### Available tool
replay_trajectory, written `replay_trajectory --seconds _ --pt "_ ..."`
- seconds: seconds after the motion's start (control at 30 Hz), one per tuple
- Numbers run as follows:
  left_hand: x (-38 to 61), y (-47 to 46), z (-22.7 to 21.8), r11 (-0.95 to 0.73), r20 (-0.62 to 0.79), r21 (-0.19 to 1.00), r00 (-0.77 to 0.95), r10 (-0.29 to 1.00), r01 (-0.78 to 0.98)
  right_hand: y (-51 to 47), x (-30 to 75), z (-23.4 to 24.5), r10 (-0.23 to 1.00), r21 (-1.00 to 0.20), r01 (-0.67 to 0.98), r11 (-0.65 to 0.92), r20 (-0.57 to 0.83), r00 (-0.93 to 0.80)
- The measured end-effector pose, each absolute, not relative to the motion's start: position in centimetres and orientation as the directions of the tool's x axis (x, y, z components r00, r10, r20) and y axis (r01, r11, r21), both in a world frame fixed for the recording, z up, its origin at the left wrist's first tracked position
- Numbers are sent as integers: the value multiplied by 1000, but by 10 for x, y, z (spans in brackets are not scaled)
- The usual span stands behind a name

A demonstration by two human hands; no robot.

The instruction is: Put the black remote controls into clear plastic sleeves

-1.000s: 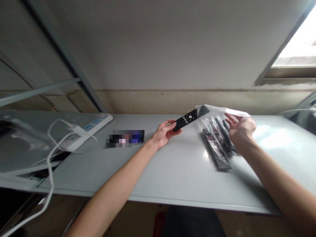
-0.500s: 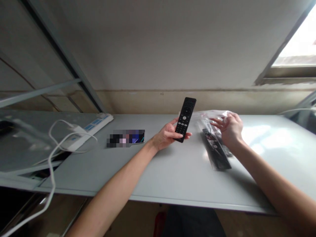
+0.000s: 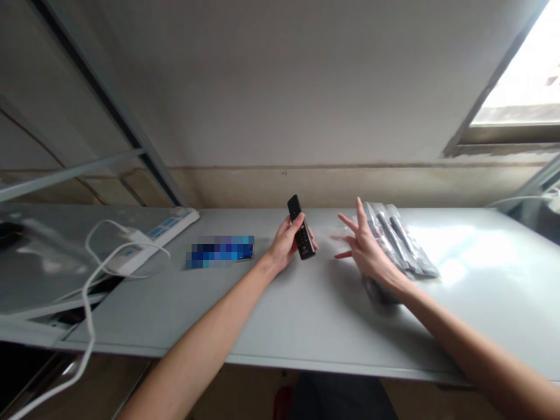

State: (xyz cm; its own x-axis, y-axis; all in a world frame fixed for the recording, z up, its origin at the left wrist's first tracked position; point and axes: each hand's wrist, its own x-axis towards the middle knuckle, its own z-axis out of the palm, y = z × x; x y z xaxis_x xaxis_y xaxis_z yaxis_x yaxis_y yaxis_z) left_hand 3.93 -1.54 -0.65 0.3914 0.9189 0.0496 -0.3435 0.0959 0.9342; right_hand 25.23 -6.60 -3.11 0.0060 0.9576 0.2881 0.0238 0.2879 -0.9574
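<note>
My left hand (image 3: 284, 245) grips a black remote control (image 3: 300, 233) near the middle of the grey table (image 3: 306, 315), the remote tilted up and away from me. My right hand (image 3: 365, 248) hovers just right of it with fingers spread, holding nothing. Behind and right of that hand lies a clear plastic bag (image 3: 402, 242) with several more black remotes inside, flat on the table.
A phone (image 3: 221, 252) lies on the table left of my left hand. A white power strip (image 3: 153, 230) with a white cable (image 3: 90, 291) sits at the far left. A wall runs along the table's back edge, with a window at upper right.
The left hand has swung the remote from pointing right, out of the bag, to upright and slightly left. The right hand has let go of the bag and moved left, fingers spread.
</note>
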Motion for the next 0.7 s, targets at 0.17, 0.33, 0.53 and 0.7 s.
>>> replay_trajectory --seconds 0.17,0.33,0.53,0.7 --pt "37 -15 -6 20 63 971 338 939 -238 -56 265 -39 938 -894 334 297 338 70" --pt "39 -14 -11 10 41 985 296 954 -171 -54 274 -42 912 -810 487 327 405 59" --pt "39 -11 -14 -261 254 964 112 961 57 -54 276 -44 879 -626 695 353 476 -18" --pt "38 -6 -21 -427 415 733 150 898 529 -57 275 -34 893 -476 806 352 429 -136"
